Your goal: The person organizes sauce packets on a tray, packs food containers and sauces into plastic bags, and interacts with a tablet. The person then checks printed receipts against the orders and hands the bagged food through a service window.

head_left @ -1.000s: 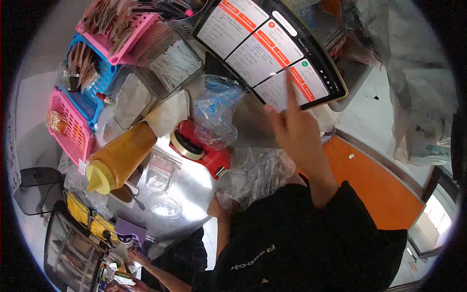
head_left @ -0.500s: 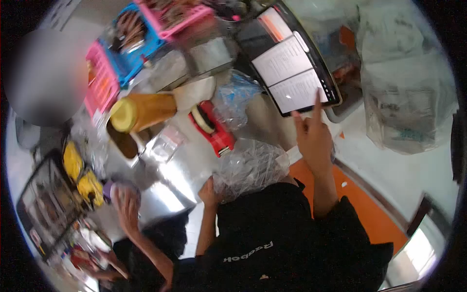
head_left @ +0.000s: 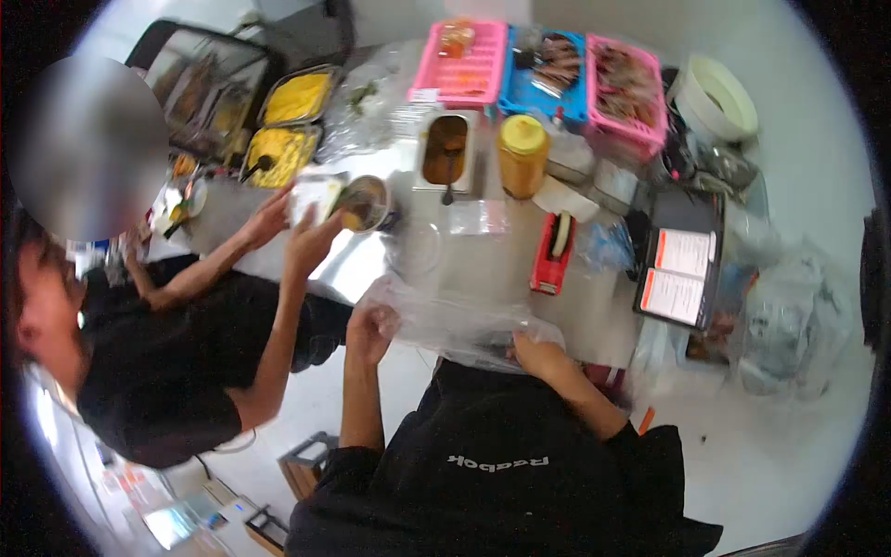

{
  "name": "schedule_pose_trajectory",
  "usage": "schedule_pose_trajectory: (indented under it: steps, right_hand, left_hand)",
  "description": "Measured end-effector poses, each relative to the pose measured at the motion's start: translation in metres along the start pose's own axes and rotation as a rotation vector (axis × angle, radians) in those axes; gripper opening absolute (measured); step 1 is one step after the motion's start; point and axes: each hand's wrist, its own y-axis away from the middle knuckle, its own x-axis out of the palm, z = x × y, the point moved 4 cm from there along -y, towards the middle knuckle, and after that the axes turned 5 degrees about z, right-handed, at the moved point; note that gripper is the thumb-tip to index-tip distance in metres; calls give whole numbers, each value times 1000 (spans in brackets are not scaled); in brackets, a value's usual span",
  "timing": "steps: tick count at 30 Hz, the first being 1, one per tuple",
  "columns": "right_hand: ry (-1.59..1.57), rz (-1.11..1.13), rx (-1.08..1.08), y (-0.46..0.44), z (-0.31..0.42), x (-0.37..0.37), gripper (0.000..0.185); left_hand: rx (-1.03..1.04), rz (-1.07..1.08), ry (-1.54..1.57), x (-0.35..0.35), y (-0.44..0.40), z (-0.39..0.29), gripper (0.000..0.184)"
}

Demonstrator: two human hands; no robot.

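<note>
A clear plastic bag [head_left: 441,320] stretches in front of my chest, over the near edge of the metal table [head_left: 492,269]. My left hand [head_left: 371,327] has its fingers closed on the bag's left end. At the bag's right side my right hand [head_left: 540,355] grips the plastic. Beyond the bag, a red tape dispenser [head_left: 551,258] lies on the table, with a small clear packet [head_left: 478,218] to its left. A tablet [head_left: 682,265] showing order cards stands at the right, apart from both hands.
A co-worker [head_left: 167,353] at the left holds a white item [head_left: 316,197] beside a round container [head_left: 365,204]. A metal tray [head_left: 429,172], a yellow-capped bottle [head_left: 522,167] and pink [head_left: 461,84] and blue baskets [head_left: 520,93] line the back. Plastic bags [head_left: 789,320] are at the right.
The view has swung left, showing more of the co-worker. My right hand has left the tablet and taken hold of the clear bag, which is now spread between both hands.
</note>
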Motion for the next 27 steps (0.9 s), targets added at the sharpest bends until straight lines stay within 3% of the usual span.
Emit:
schedule_pose_trajectory:
  steps: [1, 4, 6, 7, 10, 13, 16, 19, 22, 25, 27]
  right_hand:
    - [-122, 1, -17, -3, -1, -6, 42]
    - [494, 4, -303, -13, 19, -19, 58]
    - [509, 120, -311, -12, 40, -21, 63]
    - [516, 177, -309, -10, 51, -21, 66]
    - [683, 103, -389, -12, 73, -21, 64]
    - [739, 36, -355, -36, 104, -36, 48]
    - [841, 186, -405, -47, 139, -37, 35]
    - [340, 163, -505, -61, 205, -37, 27]
    - [432, 26, -681, -90, 219, -19, 24]
    - [856, 43, -382, -148, 133, 16, 19]
    - [992, 183, -188, -132, 128, 13, 15]
  left_hand:
    - [37, 134, -384, -1, 5, -3, 54]
    - [132, 79, -1291, -8, 24, -9, 53]
    - [207, -405, -1661, -70, 18, 7, 47]
    - [543, -524, -1680, -63, 26, 7, 43]
    - [346, -733, -1683, -62, 24, 17, 45]
    - [147, -503, -1613, -69, 16, 30, 40]
    - [261, -494, -1527, -99, -2, 34, 42]
    - [274, -511, -1469, -102, -14, 30, 44]
    - [152, -464, -1298, -107, -32, 22, 39]
    - [-16, -464, -1122, -115, -42, 4, 33]
    - [-82, -434, -1120, -126, -50, -3, 28]
